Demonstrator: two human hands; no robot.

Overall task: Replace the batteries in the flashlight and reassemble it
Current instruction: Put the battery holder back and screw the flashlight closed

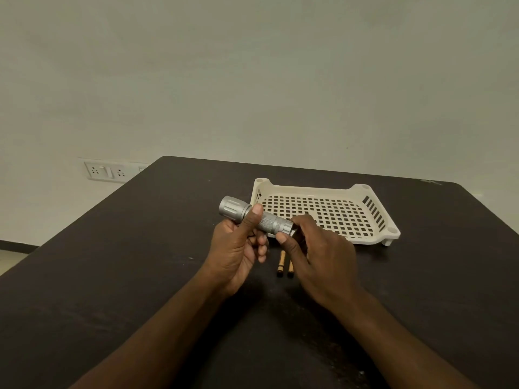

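Left hand (238,248): wrapped around the silver flashlight (252,217), thumb lying across the knurled barrel.
Right hand (317,256): fingertips pinching the tail end.
Flashlight: held above the dark table (112,276), head pointing left.
Batteries (285,263): two, side by side on the table under the hands.
Tray (373,241): cream, perforated, just behind.

I count one silver flashlight (254,216), two batteries (285,264) lying side by side (partly hidden), one cream perforated tray (373,237), two hands, and one wall socket plate (108,171).
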